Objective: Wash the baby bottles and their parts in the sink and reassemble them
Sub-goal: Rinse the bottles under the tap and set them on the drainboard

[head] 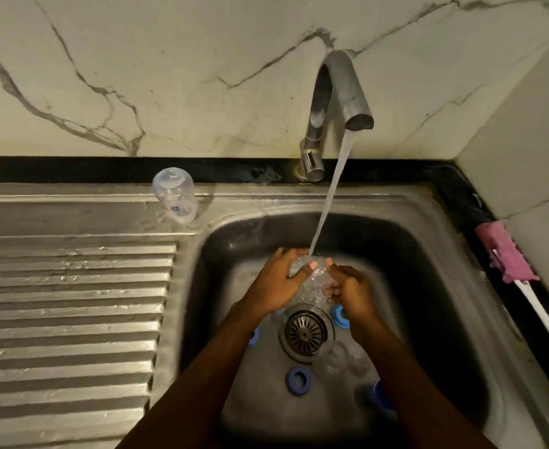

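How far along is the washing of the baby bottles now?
Seemingly done: one clear bottle stands upside down on the drainboard. In hand: the left hand and right hand hold a second bottle under the tap stream. Left: blue rings and clear parts lie in the sink; nothing is reassembled.

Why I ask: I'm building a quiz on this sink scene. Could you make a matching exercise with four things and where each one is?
Things
1 upturned bottle
2 held bottle
3 blue ring
4 pink-headed brush

Places
A on the basin floor, near the drain
B on the dark counter, right of the basin
C under the running stream
D on the steel drainboard

Pairs: 1-D, 2-C, 3-A, 4-B
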